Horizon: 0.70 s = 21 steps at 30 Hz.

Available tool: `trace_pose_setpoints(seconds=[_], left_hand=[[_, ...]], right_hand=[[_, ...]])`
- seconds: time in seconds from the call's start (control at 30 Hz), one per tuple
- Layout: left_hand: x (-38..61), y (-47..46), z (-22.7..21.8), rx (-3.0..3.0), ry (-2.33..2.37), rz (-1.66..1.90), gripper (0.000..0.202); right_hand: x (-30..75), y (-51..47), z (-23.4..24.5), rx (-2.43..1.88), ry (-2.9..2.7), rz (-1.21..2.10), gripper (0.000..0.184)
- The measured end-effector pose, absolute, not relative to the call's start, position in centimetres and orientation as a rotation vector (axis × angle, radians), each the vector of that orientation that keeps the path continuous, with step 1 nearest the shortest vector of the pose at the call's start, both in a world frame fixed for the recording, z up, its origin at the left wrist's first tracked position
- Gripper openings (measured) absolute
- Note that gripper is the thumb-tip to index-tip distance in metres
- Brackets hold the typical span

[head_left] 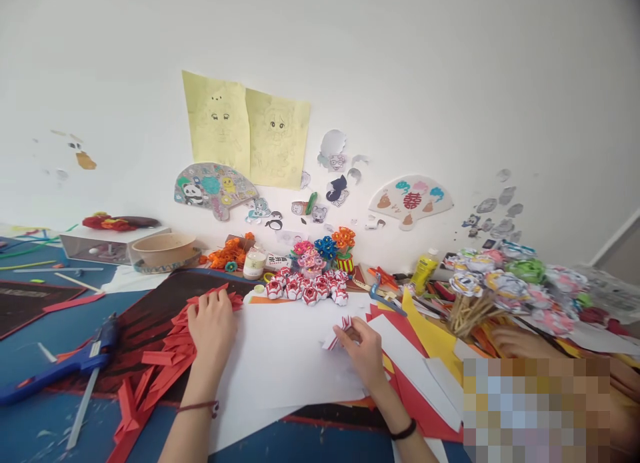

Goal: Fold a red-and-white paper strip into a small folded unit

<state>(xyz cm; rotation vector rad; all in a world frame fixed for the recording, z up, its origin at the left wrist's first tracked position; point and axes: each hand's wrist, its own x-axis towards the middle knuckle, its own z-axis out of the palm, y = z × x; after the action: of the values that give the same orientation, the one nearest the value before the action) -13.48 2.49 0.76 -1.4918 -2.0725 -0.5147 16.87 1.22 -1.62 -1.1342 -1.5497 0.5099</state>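
My left hand [213, 324] rests over a pile of folded red paper strips [173, 346], its fingers slightly apart and bent down onto the pile; the thumb is hidden. Above large white sheets [280, 356], my right hand [363, 350] pinches a small folded red-and-white paper piece [340, 331] between thumb and fingers. Just beyond the sheets stands a cluster of red-and-white folded paper flowers [309, 290].
A blue glue gun [83, 363] lies at left. Behind are a round tan container [165, 248], a white jar [254, 264] and a yellow bottle [425, 270]. At right are paper bouquets [500, 280], red and yellow sheets [433, 336], and another person's hand [525, 343].
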Motion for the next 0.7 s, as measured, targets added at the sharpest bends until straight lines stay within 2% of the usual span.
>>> trace_pose_setpoints(seconds=[0.47, 0.7], left_hand=[[-13.9, 2.3, 1.6, -1.489, -1.969, -0.618, 0.032], [-14.5, 3.0, 0.9, -1.559, -2.034, -0.559, 0.035]], right_hand=[[16.9, 1.5, -1.9, -1.149, -1.563, 0.537, 0.031], [17.0, 1.6, -2.1, -1.167, -1.607, 0.521, 0.032]])
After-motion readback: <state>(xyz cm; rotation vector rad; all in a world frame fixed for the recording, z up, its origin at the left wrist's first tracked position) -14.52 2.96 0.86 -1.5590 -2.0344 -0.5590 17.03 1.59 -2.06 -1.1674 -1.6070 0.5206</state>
